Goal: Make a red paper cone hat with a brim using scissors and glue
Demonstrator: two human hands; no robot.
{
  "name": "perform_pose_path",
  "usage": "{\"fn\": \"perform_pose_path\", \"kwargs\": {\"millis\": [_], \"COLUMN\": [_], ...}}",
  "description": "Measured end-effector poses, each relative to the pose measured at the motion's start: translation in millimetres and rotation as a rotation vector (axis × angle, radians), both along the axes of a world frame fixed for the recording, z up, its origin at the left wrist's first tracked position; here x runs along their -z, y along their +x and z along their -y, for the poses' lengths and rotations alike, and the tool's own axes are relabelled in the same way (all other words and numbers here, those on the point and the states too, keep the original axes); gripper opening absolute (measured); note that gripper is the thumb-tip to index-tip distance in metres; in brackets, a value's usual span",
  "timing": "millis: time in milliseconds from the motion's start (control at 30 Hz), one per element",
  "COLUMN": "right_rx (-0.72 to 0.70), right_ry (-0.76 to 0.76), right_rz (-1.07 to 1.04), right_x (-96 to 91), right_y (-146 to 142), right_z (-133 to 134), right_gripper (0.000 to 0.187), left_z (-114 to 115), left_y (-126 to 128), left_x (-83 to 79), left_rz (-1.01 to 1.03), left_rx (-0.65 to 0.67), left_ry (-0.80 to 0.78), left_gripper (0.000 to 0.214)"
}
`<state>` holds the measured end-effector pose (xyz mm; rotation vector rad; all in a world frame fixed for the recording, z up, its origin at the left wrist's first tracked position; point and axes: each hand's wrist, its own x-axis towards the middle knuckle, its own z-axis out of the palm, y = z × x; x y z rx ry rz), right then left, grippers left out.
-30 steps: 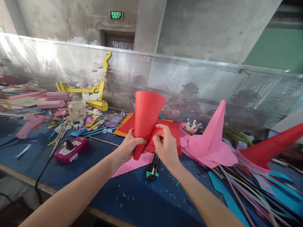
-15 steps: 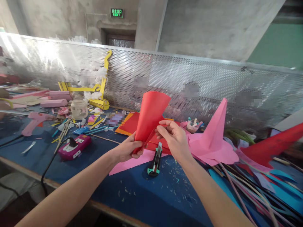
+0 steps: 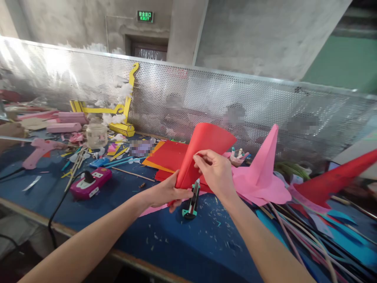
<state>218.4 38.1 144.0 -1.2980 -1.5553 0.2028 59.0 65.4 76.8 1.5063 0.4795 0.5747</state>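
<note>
A red paper cone [image 3: 196, 147], rolled with its wide end up, leans to the right above the table. Its narrow lower end is wrapped by the fingers of my left hand [image 3: 169, 192]. My right hand [image 3: 215, 169] pinches the near edge of the same paper at the cone's right side. Beneath the cone, a black and green utility knife [image 3: 192, 204] lies on the blue table, its upper part close behind my left thumb. Red paper sheets [image 3: 171, 153] with an orange sheet [image 3: 153, 159] lie behind. Part of a pink paper strip [image 3: 150, 211] shows below my left hand.
To the right stand a pink paper witch hat [image 3: 262, 173] and a red cone hat [image 3: 326, 186]. A purple power strip [image 3: 91, 184], a pink glue gun [image 3: 41, 151] and a glass jar [image 3: 96, 135] are at left. A perforated metal screen [image 3: 206, 94] borders the back.
The red cone has tilted over to the right, and its open end has swung right and slightly down. My left hand has turned with it; my right hand still pinches the edge.
</note>
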Motion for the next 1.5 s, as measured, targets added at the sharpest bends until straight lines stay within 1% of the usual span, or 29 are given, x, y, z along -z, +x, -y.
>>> {"fn": "perform_pose_path", "kwargs": {"millis": [67, 133, 167, 200, 267, 333, 367, 400, 500, 533, 600, 667, 700, 767, 833, 900, 967, 1067, 1133, 1200, 1300, 1433, 1500], "right_rx": [0.034, 0.037, 0.035, 0.041, 0.100, 0.152, 0.130, 0.070, -0.168, -0.200, -0.187, -0.158, -0.152, -0.156, -0.156, -0.138, -0.124, -0.111, -0.087, -0.063, -0.088, -0.134, -0.137], "right_ry": [0.027, 0.069, 0.093, 0.113, 0.113, 0.033, -0.030, -0.101, -0.311, -0.362, -0.417, -0.412, -0.392, -0.344, -0.298, -0.286, -0.304, -0.345, -0.361, -0.361, -0.326, -0.251, -0.213], "right_rz": [0.063, 0.077, 0.059, 0.021, -0.111, -0.305, -0.405, -0.494, -0.655, -0.685, -0.734, -0.764, -0.772, -0.788, -0.827, -0.882, -0.916, -0.916, -0.924, -0.943, -0.949, -0.920, -0.893], "right_x": [0.1, 3.5, 6.5, 10.4, 19.9, 29.4, 33.2, 36.0, 38.2, 37.5, 35.9, 35.3, 35.6, 37.0, 38.5, 39.2, 39.1, 37.5, 35.9, 34.4, 34.2, 40.0, 44.0], "right_y": [-1.5, 0.3, 2.0, 3.7, 5.6, 2.9, -0.4, -4.8, -20.6, -25.2, -31.6, -34.2, -34.5, -34.1, -33.2, -32.3, -31.6, -31.3, -31.9, -32.9, -34.5, -35.2, -35.4], "right_z": [-1.7, -3.2, -3.6, -3.7, -2.3, 0.5, 2.2, 3.8, 5.7, 4.9, 1.7, -2.5, -4.5, -8.0, -10.6, -12.6, -14.2, -16.0, -16.5, -16.4, -15.0, -12.5, -10.7], "right_gripper": [0.014, 0.016, 0.021, 0.028, 0.041, 0.051, 0.053, 0.055, 0.051, 0.050, 0.049, 0.046, 0.043, 0.037, 0.034, 0.034, 0.034, 0.035, 0.035, 0.035, 0.038, 0.045, 0.048], "left_z": [3.2, 4.0, 3.4, 2.0, -1.7, -4.7, -5.0, -4.3, 3.1, 6.3, 11.6, 13.8, 13.6, 11.3, 7.9, 5.1, 4.1, 4.9, 5.9, 6.8, 8.1, 10.9, 11.7], "left_y": [3.9, 6.4, 6.7, 6.4, 4.6, 3.8, 4.6, 6.3, 15.9, 19.4, 24.3, 25.3, 24.5, 21.5, 18.5, 16.3, 14.7, 12.1, 10.6, 10.1, 11.2, 14.6, 17.4], "left_x": [-1.1, -0.9, -0.6, -0.4, -0.4, -0.8, -1.0, -1.1, -1.1, -0.8, 0.2, 1.3, 1.7, 1.8, 1.0, -0.3, -1.6, -2.9, -2.8, -1.8, -0.4, 0.7, 3.9], "left_rz": [0.027, 0.069, 0.093, 0.121, 0.188, 0.226, 0.230, 0.226, 0.215, 0.212, 0.196, 0.169, 0.152, 0.136, 0.149, 0.196, 0.249, 0.313, 0.324, 0.305, 0.249, 0.143, 0.121], "left_rx": [-0.005, -0.033, -0.058, -0.086, -0.133, -0.147, -0.146, -0.144, -0.158, -0.174, -0.219, -0.243, -0.230, -0.160, -0.100, -0.081, -0.053, 0.036, 0.063, 0.046, 0.012, -0.060, -0.107], "left_ry": [-0.033, -0.132, -0.204, -0.280, -0.413, -0.481, -0.484, -0.467, -0.354, -0.308, -0.228, -0.178, -0.164, -0.173, -0.221, -0.291, -0.360, -0.453, -0.468, -0.423, -0.315, -0.197, -0.158], "left_gripper": [0.031, 0.028, 0.030, 0.034, 0.042, 0.048, 0.051, 0.053, 0.059, 0.059, 0.058, 0.054, 0.053, 0.052, 0.054, 0.055, 0.052, 0.043, 0.040, 0.042, 0.043, 0.024, 0.020]}}
